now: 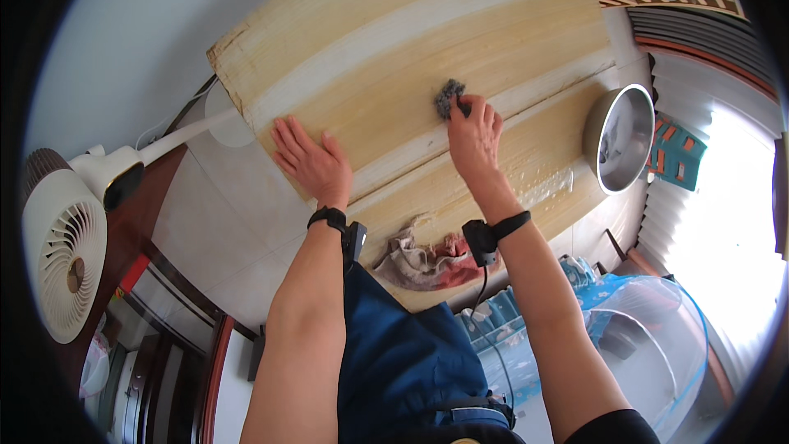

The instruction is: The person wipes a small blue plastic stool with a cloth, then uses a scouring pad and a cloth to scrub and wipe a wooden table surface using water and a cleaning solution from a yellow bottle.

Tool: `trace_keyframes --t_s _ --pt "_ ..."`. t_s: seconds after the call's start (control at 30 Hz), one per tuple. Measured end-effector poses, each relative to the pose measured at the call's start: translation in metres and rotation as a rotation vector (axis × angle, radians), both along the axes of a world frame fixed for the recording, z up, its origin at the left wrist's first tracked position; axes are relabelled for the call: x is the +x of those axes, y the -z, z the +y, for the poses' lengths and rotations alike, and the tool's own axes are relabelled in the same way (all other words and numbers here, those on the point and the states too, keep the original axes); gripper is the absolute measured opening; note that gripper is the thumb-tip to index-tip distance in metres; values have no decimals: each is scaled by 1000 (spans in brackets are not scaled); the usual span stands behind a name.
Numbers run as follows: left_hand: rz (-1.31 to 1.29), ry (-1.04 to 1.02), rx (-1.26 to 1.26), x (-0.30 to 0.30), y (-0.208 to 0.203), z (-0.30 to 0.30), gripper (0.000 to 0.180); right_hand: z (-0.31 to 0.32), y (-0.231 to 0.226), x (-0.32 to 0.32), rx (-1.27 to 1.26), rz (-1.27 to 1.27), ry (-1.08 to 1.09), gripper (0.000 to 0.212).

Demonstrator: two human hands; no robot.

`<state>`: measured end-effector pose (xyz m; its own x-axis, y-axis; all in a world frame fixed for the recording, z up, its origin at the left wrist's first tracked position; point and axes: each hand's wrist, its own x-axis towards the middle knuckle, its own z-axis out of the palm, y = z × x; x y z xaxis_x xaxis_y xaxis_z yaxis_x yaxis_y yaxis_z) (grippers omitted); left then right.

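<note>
A large pale wooden board (370, 41) stretches out in front of me, with darker seams running across it. My left hand (312, 163) lies flat near its left edge, fingers stretched out, holding nothing. Farther right, the fingers of my right hand (477, 140) are closed round a dark grey steel wool scrubber (448, 100) pressed against the wood. Whitish wet suds (542, 187) streak the board to the right of that wrist. Near the front edge a crumpled beige and red cloth (419, 258) lies between my forearms.
A metal basin (604, 136) stands tilted in view at the board's right end, beside a teal plastic crate (680, 156). White fan (66, 255) at far left. A blue-edged mesh cover (649, 337) stands at lower right. A cable (491, 337) hangs from my right wrist strap.
</note>
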<state>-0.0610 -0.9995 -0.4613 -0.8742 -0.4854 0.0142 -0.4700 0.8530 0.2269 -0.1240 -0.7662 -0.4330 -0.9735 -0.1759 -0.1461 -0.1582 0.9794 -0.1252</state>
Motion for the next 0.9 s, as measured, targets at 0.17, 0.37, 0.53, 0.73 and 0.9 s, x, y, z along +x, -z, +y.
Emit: trace_keyframes --t_s 0.17,0.37,0.53,0.73,0.9 --pt "25 13 -5 -6 7 5 61 17 6 -82 45 107 104 33" --pt "46 17 -37 -3 11 3 62 -3 6 -23 42 46 -36 33" --pt "46 3 -38 -2 11 3 60 -36 -24 79 5 -150 -317 43" --pt "86 46 -64 -4 11 8 59 53 -13 6 8 -7 -6 39" --pt "86 47 -75 -1 15 5 59 62 -8 -4 16 78 234 30"
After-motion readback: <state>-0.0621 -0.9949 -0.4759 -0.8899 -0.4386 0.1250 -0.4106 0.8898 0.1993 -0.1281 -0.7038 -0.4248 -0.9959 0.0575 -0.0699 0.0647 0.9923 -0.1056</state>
